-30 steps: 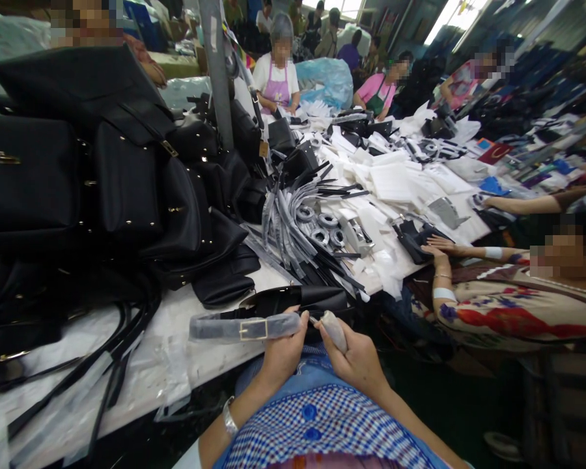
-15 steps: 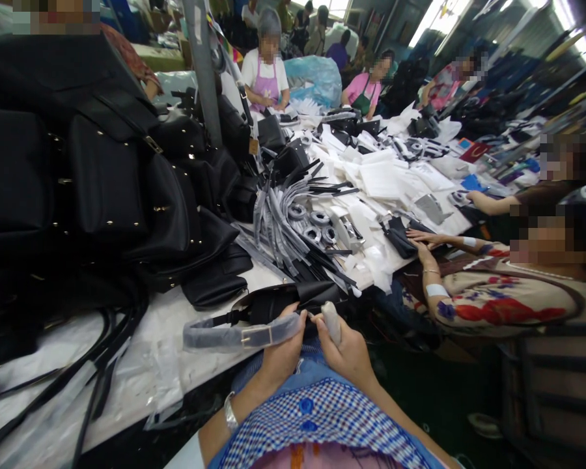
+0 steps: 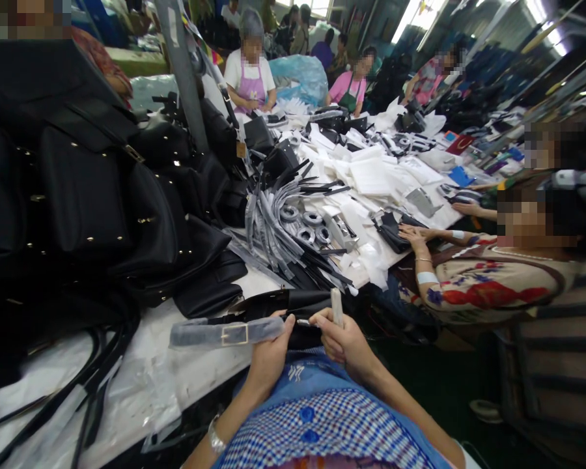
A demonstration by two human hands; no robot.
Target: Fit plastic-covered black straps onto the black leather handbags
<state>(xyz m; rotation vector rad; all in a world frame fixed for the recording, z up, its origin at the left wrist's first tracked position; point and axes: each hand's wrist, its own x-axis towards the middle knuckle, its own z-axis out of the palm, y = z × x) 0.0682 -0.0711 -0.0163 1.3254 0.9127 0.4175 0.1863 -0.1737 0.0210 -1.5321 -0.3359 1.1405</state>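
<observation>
My left hand (image 3: 269, 355) is closed around one end of a bag strap (image 3: 202, 333) covered in clear film, with a gold buckle on it. My right hand (image 3: 344, 342) wraps round a pale, stick-like piece (image 3: 336, 306) that stands up above the fist. Thumb and forefinger of that hand pinch at a small shiny metal part (image 3: 303, 321) between the two hands; its kind is too small to tell. Just behind the hands lies a black bag (image 3: 293, 301) at the table's edge, partly hidden by them.
Black bags (image 3: 88, 189) are piled high on the left. Film-wrapped straps (image 3: 268, 228) and rolled straps (image 3: 306, 234) lie ahead, beside white foam sheets (image 3: 371, 176). A co-worker's hands (image 3: 413, 238) rest on another black bag at right. A metal post (image 3: 180, 71) rises behind the pile.
My hands have drawn a little apart, uncovering the metal part between them. The wrapped strap has shifted left, and its buckle faces me more. The view has turned slightly right.
</observation>
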